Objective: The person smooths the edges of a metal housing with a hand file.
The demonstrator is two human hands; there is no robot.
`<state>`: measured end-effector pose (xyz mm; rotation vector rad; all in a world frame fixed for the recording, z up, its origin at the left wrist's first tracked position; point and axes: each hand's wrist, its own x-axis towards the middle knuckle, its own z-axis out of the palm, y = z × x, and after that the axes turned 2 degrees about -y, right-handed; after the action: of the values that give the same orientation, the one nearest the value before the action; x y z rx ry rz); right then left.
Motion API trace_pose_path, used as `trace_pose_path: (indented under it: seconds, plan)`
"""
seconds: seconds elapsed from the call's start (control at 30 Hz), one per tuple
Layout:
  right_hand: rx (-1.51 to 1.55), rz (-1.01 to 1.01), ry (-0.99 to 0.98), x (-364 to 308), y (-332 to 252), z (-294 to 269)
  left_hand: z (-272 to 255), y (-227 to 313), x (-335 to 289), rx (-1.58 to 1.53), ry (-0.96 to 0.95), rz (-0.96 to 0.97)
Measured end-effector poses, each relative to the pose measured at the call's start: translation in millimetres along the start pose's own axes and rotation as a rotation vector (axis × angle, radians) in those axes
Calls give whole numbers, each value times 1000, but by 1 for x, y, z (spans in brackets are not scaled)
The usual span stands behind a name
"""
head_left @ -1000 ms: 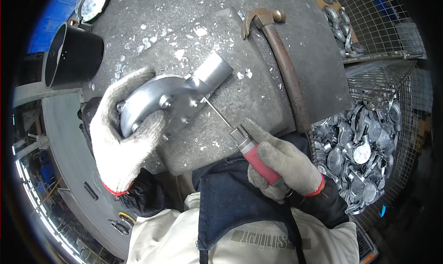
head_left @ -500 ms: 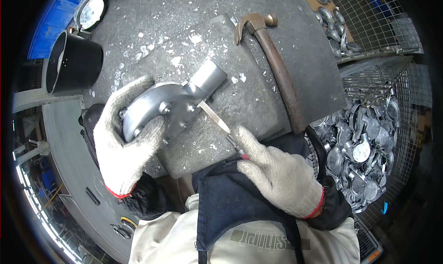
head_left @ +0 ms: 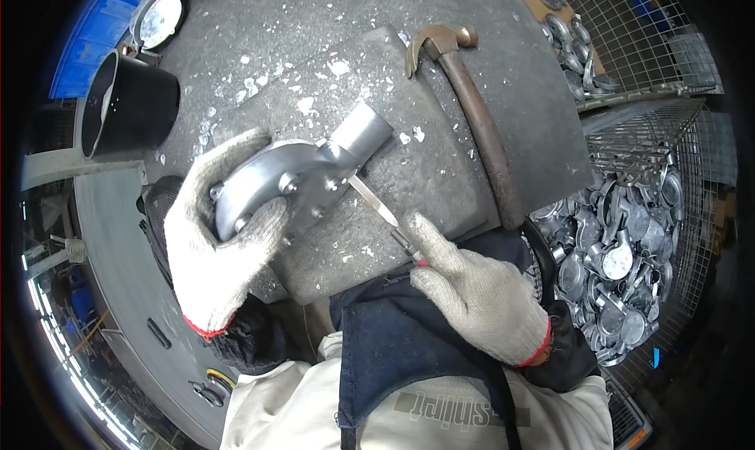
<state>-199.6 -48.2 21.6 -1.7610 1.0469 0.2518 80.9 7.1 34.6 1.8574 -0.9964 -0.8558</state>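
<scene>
grey work table [head_left: 543,135], seen from above, bearing a flat, dark grey, four-sided slab [head_left: 440,175], with thin pale flakes [head_left: 339,68] scattered over both. a curved silver metal casting [head_left: 303,167], with small round studs and a cylindrical spout, is over the left part of the slab; whether it rests there or is held just clear cannot be told. the left hand [head_left: 212,242], in an off-white knitted glove edged with red, grips the casting's rounded end, thumb on the studded face, fingers around the outer rim. the right hand [head_left: 480,301], gloved alike, is off the slab's near edge, closed about a slim red-handled tool with a narrow flat steel blade [head_left: 373,200]; most of the handle and the curled fingers are hidden. the blade's far end reaches the casting's edge beside the spout. judged from this pose, the step in hand is blade work along that edge; the next move calls for a steady left hold and a stroke kept away from the left thumb. a brown-handled claw hammer [head_left: 478,112] lies alongside the slab's right edge; farther right, a wire-mesh basket [head_left: 688,238] holds heaped silver castings [head_left: 617,259].
</scene>
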Motion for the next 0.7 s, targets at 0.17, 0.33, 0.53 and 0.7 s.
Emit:
trace_pose_path:
  seconds: [0.17,0.33,0.53,0.7]
  plan:
    - [-26,2,25,-2,-5,-3,-5,-5,-4,-69,-69,71]
    - [-232,-82,80,-7,-11,0,-5,-5,-4,-6,-61,93]
    - [-281,-155,135,-5,-4,7,-4,-7,-3,-69,-64,75]
    - [-389,-127,157,-4,-4,8,-1,-4,0,-36,-46,46]
